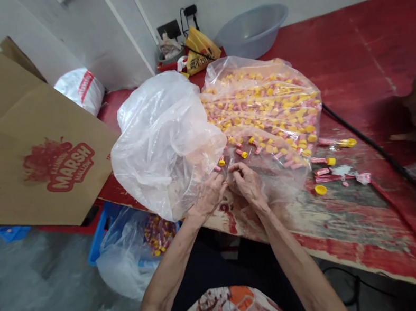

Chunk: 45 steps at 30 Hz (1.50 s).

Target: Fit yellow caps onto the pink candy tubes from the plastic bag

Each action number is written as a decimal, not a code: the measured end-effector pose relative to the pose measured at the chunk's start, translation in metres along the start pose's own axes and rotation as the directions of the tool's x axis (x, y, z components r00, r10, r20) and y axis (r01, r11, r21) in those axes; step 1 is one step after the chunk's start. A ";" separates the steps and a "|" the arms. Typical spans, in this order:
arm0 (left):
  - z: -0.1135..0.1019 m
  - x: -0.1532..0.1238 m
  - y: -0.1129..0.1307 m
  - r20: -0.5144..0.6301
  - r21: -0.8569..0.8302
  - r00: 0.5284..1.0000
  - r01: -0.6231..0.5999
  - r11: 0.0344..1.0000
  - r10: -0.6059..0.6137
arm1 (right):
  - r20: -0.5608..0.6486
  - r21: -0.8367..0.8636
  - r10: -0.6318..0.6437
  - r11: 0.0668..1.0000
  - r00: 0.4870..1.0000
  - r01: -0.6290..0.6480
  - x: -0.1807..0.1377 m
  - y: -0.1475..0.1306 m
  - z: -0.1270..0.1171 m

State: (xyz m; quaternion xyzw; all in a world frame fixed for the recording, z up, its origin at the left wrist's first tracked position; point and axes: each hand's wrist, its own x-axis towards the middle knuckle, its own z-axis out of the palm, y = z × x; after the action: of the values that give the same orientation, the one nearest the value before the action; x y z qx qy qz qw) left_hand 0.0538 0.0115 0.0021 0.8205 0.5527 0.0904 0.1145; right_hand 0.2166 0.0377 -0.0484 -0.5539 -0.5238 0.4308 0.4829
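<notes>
Red, worn table [377,66] fills the head view, with a cardboard box [20,140] at the left, a grey basin [252,29] at the back and a black cable [385,156] along the right. A clear plastic bag [165,141] lies before the person. Its right part is spread over many small yellow-capped pieces [284,110], and its left part is puffed up empty. The left hand [207,194] and right hand [249,183] are held close together at the bag's near edge, each pinched on the film. The film is judged soft, slippery and easily torn. The filled part would likely sag, so it is best gathered at the neck and supported underneath.
</notes>
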 end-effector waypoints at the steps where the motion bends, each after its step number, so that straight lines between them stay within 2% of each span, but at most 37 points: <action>1: 0.001 0.005 0.003 0.029 0.029 1.000 -0.007 1.000 0.006 | -0.056 0.015 0.036 0.999 0.998 -0.035 0.001 0.001 0.000; 5: 0.004 0.033 0.009 0.122 0.057 0.992 -0.035 0.998 0.028 | -0.190 0.106 0.146 0.986 0.971 -0.128 0.004 0.006 -0.001; 8: 0.005 0.046 0.005 0.139 0.033 0.990 -0.018 0.999 0.013 | -0.227 0.119 0.149 0.985 0.962 -0.125 0.005 0.006 -0.002; 11: 0.006 0.040 -0.002 0.082 -0.052 0.995 -0.048 0.997 0.052 | -0.209 0.078 0.113 0.992 0.971 -0.098 0.005 0.004 -0.002; 14: 0.006 0.024 -0.010 -0.004 -0.168 0.992 -0.122 0.978 0.123 | -0.215 0.074 0.098 0.994 0.972 -0.084 0.005 0.005 -0.001; 16: 0.002 0.014 -0.012 -0.041 -0.239 0.991 -0.132 0.962 0.126 | -0.224 0.082 0.095 0.994 0.970 -0.079 0.007 0.007 0.000; 20: -0.010 0.008 -0.002 -0.147 -0.285 0.986 -0.120 0.951 0.080 | -0.261 0.085 0.074 0.995 0.962 -0.053 0.011 0.012 0.000; 23: -0.009 0.012 0.014 -0.217 -0.219 0.973 -0.122 0.968 0.074 | -0.331 0.096 0.050 0.995 0.942 -0.019 0.012 0.016 -0.002; 25: 0.000 0.016 0.025 -0.190 -0.130 0.979 -0.101 0.986 0.076 | -0.381 0.093 0.040 0.996 0.924 -0.005 0.013 0.018 -0.004; 27: 0.012 0.020 0.033 -0.108 -0.037 0.992 -0.068 0.997 0.063 | -0.417 0.085 0.037 0.996 0.908 -0.002 0.014 0.019 -0.006; 29: 0.021 0.025 0.034 -0.026 0.013 0.999 -0.043 0.999 0.043 | -0.417 0.086 0.046 0.996 0.908 -0.011 0.014 0.020 -0.007; 31: 0.026 0.028 0.030 0.006 0.011 0.999 -0.041 0.999 0.040 | -0.398 0.098 0.056 0.995 0.916 -0.019 0.015 0.021 -0.007; 36: 0.027 0.029 0.016 -0.051 -0.084 0.997 -0.066 0.994 0.062 | -0.380 0.112 0.053 0.994 0.923 -0.011 0.017 0.023 -0.004; 39: 0.030 0.024 0.017 -0.093 -0.102 0.995 -0.047 0.994 0.038 | -0.374 0.114 0.061 0.993 0.926 -0.019 0.017 0.023 -0.004; 45: 0.033 0.023 0.019 -0.095 -0.146 0.995 -0.038 0.989 0.024 | -0.361 0.106 0.076 0.994 0.930 -0.040 0.017 0.022 -0.005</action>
State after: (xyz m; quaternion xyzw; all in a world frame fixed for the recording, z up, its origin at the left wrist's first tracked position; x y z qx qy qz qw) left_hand 0.0885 0.0226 -0.0239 0.8132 0.5365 0.1711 0.1474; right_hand 0.2270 0.0545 -0.0690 -0.6153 -0.3871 0.3596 0.5850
